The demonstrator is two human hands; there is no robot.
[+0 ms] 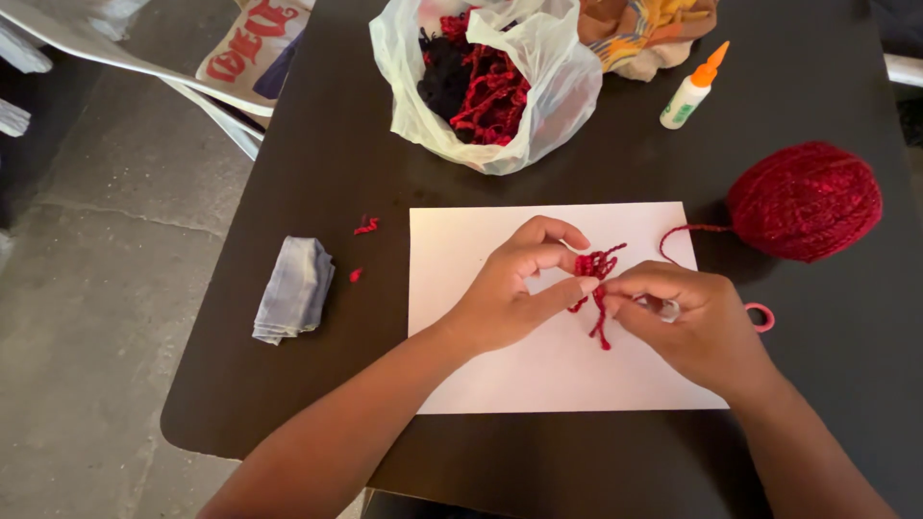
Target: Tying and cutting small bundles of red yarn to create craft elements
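Observation:
My left hand (510,288) and my right hand (697,322) meet over a white sheet of paper (481,370) on a dark table (317,173). Both pinch a small bunch of red yarn pieces (596,274), whose ends hang down onto the paper. Under my right hand a pair of scissors with a pink handle loop (761,317) pokes out; most of it is hidden. A red yarn ball (806,200) lies to the right, its strand running towards the paper.
A white plastic bag (553,91) holding red and dark yarn stands at the back. A glue bottle with an orange tip (692,91) lies beside it. A folded grey cloth (293,288) and two red scraps (365,227) lie at the left. Concrete floor lies beyond the table's left edge.

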